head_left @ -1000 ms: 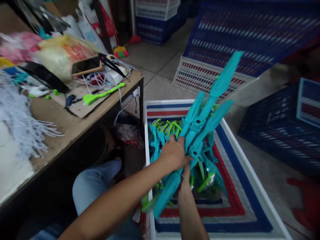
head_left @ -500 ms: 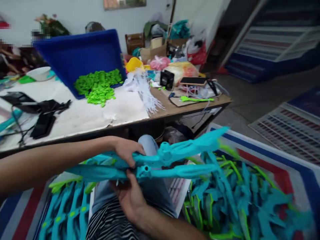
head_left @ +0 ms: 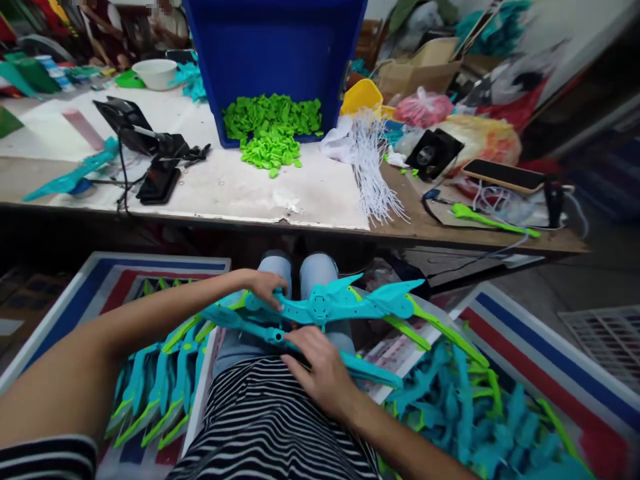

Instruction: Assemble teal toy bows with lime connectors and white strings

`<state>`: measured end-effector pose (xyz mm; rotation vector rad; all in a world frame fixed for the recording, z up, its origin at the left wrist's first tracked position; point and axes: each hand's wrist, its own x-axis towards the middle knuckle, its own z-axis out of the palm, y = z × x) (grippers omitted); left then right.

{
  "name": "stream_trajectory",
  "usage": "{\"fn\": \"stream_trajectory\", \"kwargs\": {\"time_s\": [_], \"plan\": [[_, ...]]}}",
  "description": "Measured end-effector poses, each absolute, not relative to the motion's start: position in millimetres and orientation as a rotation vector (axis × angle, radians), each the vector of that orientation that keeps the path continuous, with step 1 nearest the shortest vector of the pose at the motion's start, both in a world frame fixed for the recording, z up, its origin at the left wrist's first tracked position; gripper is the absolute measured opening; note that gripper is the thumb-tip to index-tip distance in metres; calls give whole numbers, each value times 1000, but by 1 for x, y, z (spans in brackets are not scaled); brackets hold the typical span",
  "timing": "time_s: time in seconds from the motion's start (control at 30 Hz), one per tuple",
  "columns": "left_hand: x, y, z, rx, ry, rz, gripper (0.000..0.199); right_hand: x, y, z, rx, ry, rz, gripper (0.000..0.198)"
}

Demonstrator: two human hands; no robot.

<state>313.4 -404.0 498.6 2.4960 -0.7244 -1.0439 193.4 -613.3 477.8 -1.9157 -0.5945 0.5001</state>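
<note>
Over my lap, two turquoise plastic pieces shaped like toy bows lie side by side. The farther toy bow (head_left: 360, 308) has bright green tips and a round hub near its middle. My left hand (head_left: 267, 285) is closed around its left part. Closer to me, a second toy bow (head_left: 245, 325) slants down to the right, partly covered by my fingers. My right hand (head_left: 323, 373) grips this nearer bow near its middle, thumb toward me. The contact under both hands is hidden.
Striped bins stand on both sides: the left bin (head_left: 107, 283) holds rowed bows, the right bin (head_left: 550, 373) a jumbled heap. On the table (head_left: 320, 193) ahead are a blue crate (head_left: 275, 47) with small green parts, white strings (head_left: 375, 170), a small black fan (head_left: 434, 153) and phones.
The view has turned left. The two bows have moved apart and the nearer one now slants down to the right. My right hand has moved from beneath the bows to on top of the nearer one.
</note>
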Motion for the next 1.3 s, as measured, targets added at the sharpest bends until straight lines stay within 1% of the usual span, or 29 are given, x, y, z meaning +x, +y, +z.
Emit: {"fn": "stream_trajectory", "kwargs": {"time_s": [0.03, 0.07, 0.13, 0.2, 0.33, 0.4, 0.47, 0.57, 0.7, 0.77, 0.83, 0.9, 1.03, 1.1, 1.2, 1.23, 1.3], "plan": [[302, -405, 499, 2542, -705, -1012, 57, 196, -626, 476, -2098, -748, 334, 26], [289, -406, 499, 2594, -680, -961, 62, 198, -637, 473, -2247, -879, 235, 23], [260, -407, 500, 2675, -631, -843, 73, 200, -651, 466, -2417, -1082, 204, 19], [235, -406, 501, 2692, -597, -749, 76, 206, -658, 463, -2430, -1214, 182, 26], [218, -401, 502, 2628, -389, -585, 62, 246, -659, 474, -2464, -1165, -225, 28], [228, -403, 499, 2675, -242, -543, 56, 269, -657, 476, -2500, -1148, -339, 33], [245, -407, 492, 2726, -131, -675, 51, 279, -657, 472, -2471, -1224, -291, 38], [267, -415, 479, 2637, 2, -935, 45, 264, -663, 458, -2352, -1301, -100, 46], [275, -419, 466, 2554, 83, -830, 36, 231, -679, 441, -2249, -1319, 53, 64], [276, -420, 467, 2544, 65, -753, 35, 227, -683, 438, -2237, -1336, 113, 60], [284, -424, 470, 2537, 13, -681, 37, 234, -679, 440, -2214, -1256, 225, 46], [298, -431, 474, 2530, -41, -618, 40, 247, -668, 443, -2164, -1118, 386, 37], [329, -445, 468, 2590, -140, -609, 41, 269, -633, 445, -2207, -895, 707, 35], [338, -449, 462, 2630, -147, -615, 40, 274, -619, 445, -2351, -886, 727, 39], [343, -453, 453, 2678, -115, -573, 40, 282, -609, 456, -2635, -1078, 650, 45], [344, -454, 452, 2690, -106, -551, 41, 289, -607, 465, -2700, -1169, 649, 45], [347, -458, 449, 2701, -110, -515, 42, 315, -599, 489, -2745, -1280, 592, 36]]}}
